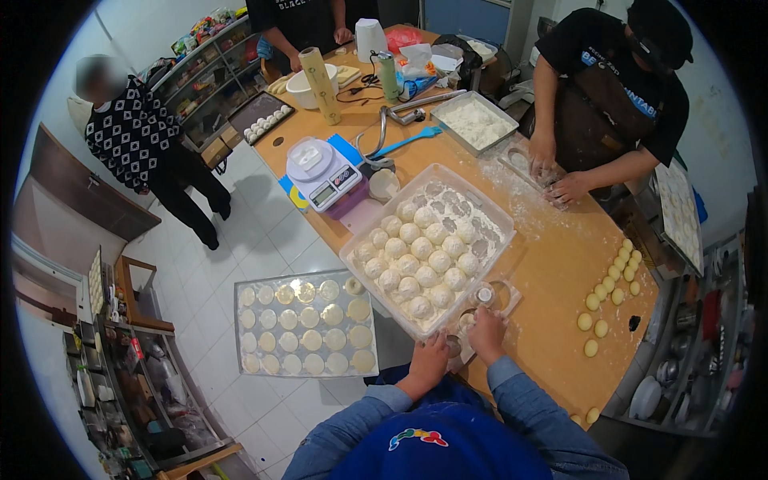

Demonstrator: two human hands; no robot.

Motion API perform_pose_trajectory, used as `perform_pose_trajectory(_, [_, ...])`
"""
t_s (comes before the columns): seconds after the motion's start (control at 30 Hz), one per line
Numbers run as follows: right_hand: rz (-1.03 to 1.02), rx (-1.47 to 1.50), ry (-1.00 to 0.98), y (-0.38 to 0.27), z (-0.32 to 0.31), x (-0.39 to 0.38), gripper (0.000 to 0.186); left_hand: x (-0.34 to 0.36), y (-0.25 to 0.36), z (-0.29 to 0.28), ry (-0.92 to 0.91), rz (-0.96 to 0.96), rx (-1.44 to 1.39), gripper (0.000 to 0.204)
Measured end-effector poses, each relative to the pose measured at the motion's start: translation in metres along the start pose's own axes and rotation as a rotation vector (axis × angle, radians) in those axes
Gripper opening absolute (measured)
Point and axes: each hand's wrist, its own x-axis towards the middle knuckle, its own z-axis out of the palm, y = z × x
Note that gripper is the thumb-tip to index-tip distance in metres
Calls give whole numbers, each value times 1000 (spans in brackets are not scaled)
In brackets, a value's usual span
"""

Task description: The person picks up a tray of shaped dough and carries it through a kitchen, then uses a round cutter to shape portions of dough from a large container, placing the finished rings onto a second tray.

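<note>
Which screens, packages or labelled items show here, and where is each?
Scale: table's left edge; white body, round pan, grey display in front.
Roll: upright beside the white bowl; tan cylinder.
Red bag: far table end; crumpled.
Shelf packages: far left shelves; small, multicoloured, blurred.

A small bakery or pastry production kitchen, several people at work.

A long wooden surface [552, 264] dusted with flour carries a clear tub of floured dough balls [428, 248] at centre, a digital scale [324, 172] at 11 o'clock, a metal pan of flour [474, 120] at 12 o'clock and rows of small yellow dough pieces [612, 288] at 3 o'clock. A tray of shaped rounds [304, 324] sits at 8 o'clock over the white tiled floor [240, 240]. Stocked shelves [200, 72] line the wall at 10 o'clock. An aproned person [608, 96] presses dough at 1 o'clock.
</note>
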Motion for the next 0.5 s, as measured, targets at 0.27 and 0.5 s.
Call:
perform_pose_trajectory(0.27, [38, 352, 124, -5, -10, -10, 25, -5, 1, -19, -8, 32, -397, 44])
perform_pose_trajectory(0.5, [156, 1151, -50, -32, -52, 13, 35, 36, -11, -59, 197, -291, -1303, 41])
